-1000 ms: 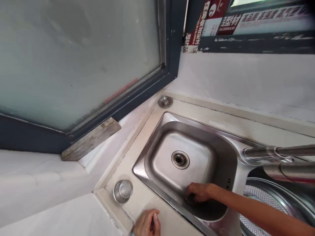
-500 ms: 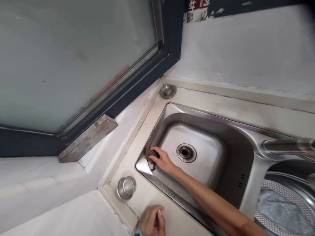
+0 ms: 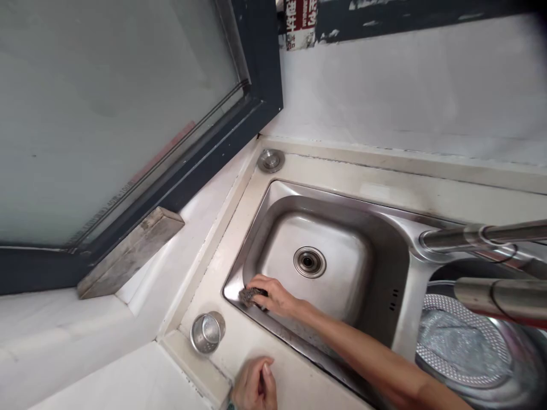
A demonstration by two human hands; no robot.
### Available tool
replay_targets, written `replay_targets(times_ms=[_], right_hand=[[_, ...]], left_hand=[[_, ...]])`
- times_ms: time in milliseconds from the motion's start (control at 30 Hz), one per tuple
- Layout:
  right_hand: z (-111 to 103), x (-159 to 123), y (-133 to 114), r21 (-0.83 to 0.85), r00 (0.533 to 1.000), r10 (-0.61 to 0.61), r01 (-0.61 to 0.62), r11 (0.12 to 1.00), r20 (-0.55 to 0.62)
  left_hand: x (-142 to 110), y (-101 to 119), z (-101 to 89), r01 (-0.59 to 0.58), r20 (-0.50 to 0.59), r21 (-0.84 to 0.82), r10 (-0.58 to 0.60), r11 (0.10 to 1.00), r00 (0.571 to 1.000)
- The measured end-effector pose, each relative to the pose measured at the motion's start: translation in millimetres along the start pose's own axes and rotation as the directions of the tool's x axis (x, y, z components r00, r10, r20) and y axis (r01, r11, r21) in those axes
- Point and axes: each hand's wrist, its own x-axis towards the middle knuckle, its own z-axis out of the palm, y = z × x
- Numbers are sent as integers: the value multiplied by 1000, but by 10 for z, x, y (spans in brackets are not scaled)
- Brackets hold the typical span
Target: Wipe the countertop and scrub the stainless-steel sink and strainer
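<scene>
In my right hand (image 3: 276, 297) is a dark steel wool scrubber (image 3: 252, 296), pressed against the near left corner of the stainless steel sink (image 3: 314, 233). The fingers curl over its top, and the forearm crosses the near edge of the basin. My left hand (image 3: 256, 384) rests on the pale counter by the sink's front edge, its fingers curled in; whatever may lie inside it is hidden. A small metal strainer cup (image 3: 207, 332) stands on the counter just left of the left hand. The basin's drain (image 3: 309, 262) is uncovered.
A round metal drain stopper (image 3: 270, 160) lies on the back left counter corner. The faucet (image 3: 453, 236) reaches in from the right above a second basin holding a perforated metal colander (image 3: 464, 341). A stone block (image 3: 132, 250) sits under the dark window frame (image 3: 256, 114).
My right hand has slid the scrubber along the sink's left rim toward the near corner. The left hand keeps its place on the counter, while the whole view has shifted a little rightward.
</scene>
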Motion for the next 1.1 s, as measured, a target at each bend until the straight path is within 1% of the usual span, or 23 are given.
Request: replay_targets(times_ms=[67, 133, 167, 200, 233, 267, 300, 367, 433, 467, 533, 600, 667, 767, 833, 867, 933, 1000, 1033, 1100], right_hand=[[91, 240, 72, -64, 985, 20, -31, 997, -173], [133, 421, 99, -129, 935, 48, -99, 987, -352], [148, 479, 88, -162, 906, 51, -130, 978, -420], [165, 514, 58, -203, 890, 43, -150, 968, -454], [191, 524, 14, -258, 893, 22, -154, 954, -450], [224, 511, -42, -325, 912, -5, -141, 935, -411], [261, 475, -103, -396, 941, -31, -112, 911, -338], [319, 344, -217, -515, 988, -57, -26, 857, -144], [310, 151, -287, -564, 999, -44, 51, 824, 26], [276, 44, -299, -565, 997, -27, 66, 822, 78], [176, -148, -288, -534, 992, 22, 48, 844, 123], [105, -251, -260, -490, 993, 51, 9, 872, 109], [122, -219, -249, -488, 996, 37, 7, 873, 81], [246, 58, -269, -585, 999, 0, 22, 811, 37], [266, 300, -279, -658, 1000, 4, -18, 752, -22], [235, 410, -277, -684, 997, 8, -55, 727, -72], [103, 578, -262, -704, 979, 7, -150, 694, -202], [-50, 662, -238, -708, 953, -21, -210, 675, -303], [-103, 676, -225, -719, 946, -41, -216, 661, -321], [-116, 659, -204, -764, 953, -75, -186, 618, -293]], left_hand=[[3, 7, -5, 0, -12, 4, 0, 1000, 1000], [8, 16, -12, 1, -16, 12, -1, 1000, 1000], [11, 21, -15, 5, -12, 17, -5, 1000, 1000], [16, 27, -17, 9, -9, 19, -9, 1000, 1000], [22, 34, -19, 12, -6, 20, -12, 1000, 1000], [31, 43, -21, 13, -8, 20, -12, 1000, 1000], [41, 53, -23, 11, -15, 21, -10, 1000, 1000], [62, 74, -27, 7, -30, 31, -6, 1000, 1000], [76, 87, -28, 2, -38, 43, -1, 999, 999], [78, 89, -27, 0, -42, 46, 2, 999, 999], [67, 77, -18, -2, -50, 41, 4, 999, 999], [45, 57, -4, -1, -58, 31, 3, 1000, 998], [22, 42, 7, 5, -49, 26, -3, 1000, 999], [11, 49, 7, 14, -36, 10, -14, 1000, 999], [15, 61, 2, 14, -43, -6, -14, 1000, 999], [17, 64, 1, 12, -46, -9, -12, 1000, 999], [16, 59, 1, 8, -45, -2, -8, 1000, 999], [8, 44, 8, 7, -38, 6, -7, 1000, 999], [3, 35, 12, 8, -38, 4, -8, 1000, 999], [-5, 26, 20, 14, -36, -10, -14, 1000, 999]])
